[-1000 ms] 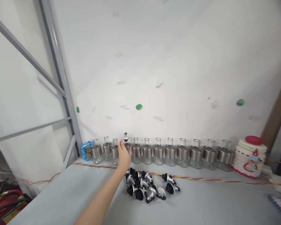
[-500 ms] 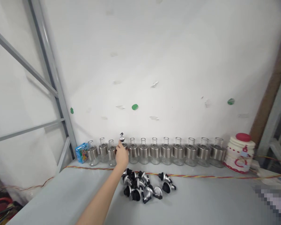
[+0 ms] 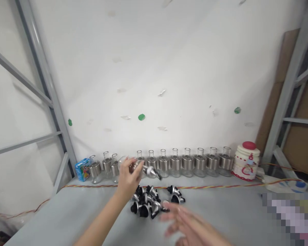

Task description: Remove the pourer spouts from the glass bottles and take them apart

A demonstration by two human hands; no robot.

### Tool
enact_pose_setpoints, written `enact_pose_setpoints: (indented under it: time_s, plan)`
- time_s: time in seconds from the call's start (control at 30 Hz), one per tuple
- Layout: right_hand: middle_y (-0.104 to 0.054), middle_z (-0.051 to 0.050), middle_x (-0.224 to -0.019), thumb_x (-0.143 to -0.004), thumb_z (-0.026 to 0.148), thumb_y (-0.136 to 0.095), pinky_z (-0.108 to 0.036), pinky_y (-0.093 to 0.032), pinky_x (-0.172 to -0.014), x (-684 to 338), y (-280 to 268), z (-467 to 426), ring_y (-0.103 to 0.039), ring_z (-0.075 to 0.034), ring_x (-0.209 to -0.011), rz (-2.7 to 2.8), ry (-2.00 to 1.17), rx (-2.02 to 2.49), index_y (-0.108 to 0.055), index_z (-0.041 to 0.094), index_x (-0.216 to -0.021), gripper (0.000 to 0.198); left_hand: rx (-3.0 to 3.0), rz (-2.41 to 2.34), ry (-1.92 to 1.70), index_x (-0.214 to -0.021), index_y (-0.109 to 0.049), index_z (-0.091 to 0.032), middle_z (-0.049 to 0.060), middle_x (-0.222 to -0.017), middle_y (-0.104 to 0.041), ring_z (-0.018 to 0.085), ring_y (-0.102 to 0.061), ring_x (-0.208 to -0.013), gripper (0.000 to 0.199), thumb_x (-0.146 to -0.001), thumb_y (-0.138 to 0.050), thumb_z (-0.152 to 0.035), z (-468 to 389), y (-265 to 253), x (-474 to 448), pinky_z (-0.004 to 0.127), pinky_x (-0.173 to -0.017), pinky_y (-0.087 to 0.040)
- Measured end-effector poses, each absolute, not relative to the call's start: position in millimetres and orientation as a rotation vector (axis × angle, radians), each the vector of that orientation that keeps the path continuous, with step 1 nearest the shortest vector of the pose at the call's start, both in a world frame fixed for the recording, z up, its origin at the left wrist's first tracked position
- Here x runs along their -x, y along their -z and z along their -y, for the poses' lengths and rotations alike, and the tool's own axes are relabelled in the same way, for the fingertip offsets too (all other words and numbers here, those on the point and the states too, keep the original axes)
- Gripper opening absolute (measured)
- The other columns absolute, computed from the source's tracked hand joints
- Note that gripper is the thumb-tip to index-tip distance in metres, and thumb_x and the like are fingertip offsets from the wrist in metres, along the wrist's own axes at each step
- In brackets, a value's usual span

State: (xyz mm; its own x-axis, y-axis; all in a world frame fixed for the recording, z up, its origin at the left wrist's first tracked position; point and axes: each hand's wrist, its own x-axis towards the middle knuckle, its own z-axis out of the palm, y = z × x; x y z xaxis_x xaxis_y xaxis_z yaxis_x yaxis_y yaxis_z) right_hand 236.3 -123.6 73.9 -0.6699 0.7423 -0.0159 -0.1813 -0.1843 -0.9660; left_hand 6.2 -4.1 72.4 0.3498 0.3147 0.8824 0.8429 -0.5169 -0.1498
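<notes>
My left hand (image 3: pixel 128 176) is wrapped round a glass bottle (image 3: pixel 122 163) with a metal sleeve. The bottle is tipped almost on its side above the table, its base to the left. A silver and black pourer spout (image 3: pixel 152 172) sits at its neck, pointing right and slightly down. My right hand (image 3: pixel 187 222) is blurred in the foreground, fingers spread, with nothing seen in it. Just beyond its fingertips lies a pile of loose pourer spouts (image 3: pixel 144 210) on the grey table.
Several sleeved bottles (image 3: pixel 188 163) stand upright in a row along the wall. A blue box (image 3: pixel 82 169) is at their left end, a cream jar with a red lid (image 3: pixel 245 162) at the right. A twisted red-yellow wire (image 3: pixel 195 187) crosses the table (image 3: pixel 66 208).
My left hand has lifted the bottle out of the row and tipped it over to the right. My right hand has come into view from the lower right.
</notes>
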Motion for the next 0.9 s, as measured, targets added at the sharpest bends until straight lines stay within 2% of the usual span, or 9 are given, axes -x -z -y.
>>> enact_pose_setpoints:
  time_s: [0.13,0.23,0.3,0.4,0.57,0.67,0.73,0.8,0.9]
  plan:
    - [-0.050,-0.009,-0.114,-0.077,0.047,-0.051,-0.030,-0.045,-0.065,-227,-81,94,-0.055,-0.021,-0.094,1.185,-1.915,0.655,-0.047,0.025,-0.109,0.039,2.062,0.632,0.840,-0.105,-0.054,-0.026,0.008,-0.110,-0.052,0.023,-0.044,-0.112,0.034,-0.076,-0.051,-0.007,40,-83,-17,0.048,-0.094,-0.032]
    - [-0.062,-0.007,-0.079,-0.069,0.036,-0.062,-0.024,-0.042,-0.053,-220,-77,85,-0.060,-0.015,-0.063,1.364,-1.961,0.783,-0.055,0.015,-0.087,0.028,2.071,0.486,0.720,-0.098,-0.056,-0.026,0.005,-0.104,-0.058,0.020,-0.049,-0.106,0.026,-0.076,-0.053,-0.011,55,-85,-22,0.046,-0.094,-0.034]
    - [-0.056,0.000,-0.053,-0.068,0.030,-0.062,-0.021,-0.037,-0.045,-217,-72,81,-0.050,-0.009,-0.044,1.458,-1.964,0.894,-0.054,0.014,-0.075,0.020,2.057,0.432,0.708,-0.094,-0.057,-0.026,0.004,-0.101,-0.059,0.019,-0.051,-0.103,0.023,-0.075,-0.056,-0.014,58,-84,-23,0.044,-0.093,-0.036]
    - [-0.042,0.007,-0.039,-0.071,0.028,-0.055,-0.019,-0.030,-0.040,-215,-69,80,-0.035,-0.006,-0.034,1.634,-1.805,1.010,-0.052,0.015,-0.068,0.014,2.059,0.416,0.688,-0.094,-0.056,-0.027,0.004,-0.097,-0.059,0.019,-0.052,-0.100,0.025,-0.073,-0.058,-0.013,56,-81,-23,0.043,-0.091,-0.039]
    - [-0.060,-0.003,-0.068,-0.073,0.020,-0.053,-0.025,-0.041,-0.057,-205,-75,90,-0.055,-0.016,-0.061,2.054,-0.762,1.410,-0.056,0.016,-0.082,0.011,2.103,0.582,0.715,-0.096,-0.053,-0.026,0.005,-0.093,-0.056,0.018,-0.053,-0.094,0.031,-0.073,-0.052,-0.005,50,-78,-26,0.047,-0.088,-0.041]
    - [-0.061,-0.015,-0.090,-0.072,0.003,-0.046,-0.037,-0.041,-0.073,-192,-74,97,-0.057,-0.026,-0.082,2.169,0.008,1.592,-0.054,0.011,-0.098,0.028,2.159,0.704,0.705,-0.096,-0.053,-0.024,0.006,-0.092,-0.054,0.017,-0.052,-0.092,0.036,-0.072,-0.046,0.001,46,-81,-28,0.049,-0.091,-0.038]
    - [-0.060,-0.018,-0.089,-0.070,-0.002,-0.044,-0.041,-0.041,-0.073,-186,-72,98,-0.056,-0.028,-0.082,2.177,0.258,1.663,-0.053,0.009,-0.102,0.035,2.196,0.766,0.685,-0.097,-0.053,-0.024,0.006,-0.093,-0.054,0.018,-0.052,-0.093,0.038,-0.070,-0.044,0.003,42,-83,-29,0.052,-0.093,-0.034]
    - [-0.061,-0.015,-0.085,-0.071,0.001,-0.045,-0.037,-0.042,-0.070,-187,-72,95,-0.057,-0.026,-0.079,2.143,0.164,1.646,-0.053,0.011,-0.101,0.032,2.232,0.761,0.657,-0.097,-0.052,-0.024,0.006,-0.097,-0.053,0.018,-0.050,-0.097,0.039,-0.070,-0.044,0.003,39,-83,-29,0.054,-0.094,-0.031]
    - [-0.057,-0.003,-0.067,-0.071,0.015,-0.052,-0.027,-0.042,-0.059,-204,-75,82,-0.053,-0.016,-0.060,2.050,-0.543,1.542,-0.055,0.016,-0.081,0.010,2.266,0.645,0.581,-0.097,-0.052,-0.025,0.006,-0.101,-0.053,0.019,-0.047,-0.103,0.038,-0.071,-0.045,0.003,33,-82,-25,0.054,-0.095,-0.030]
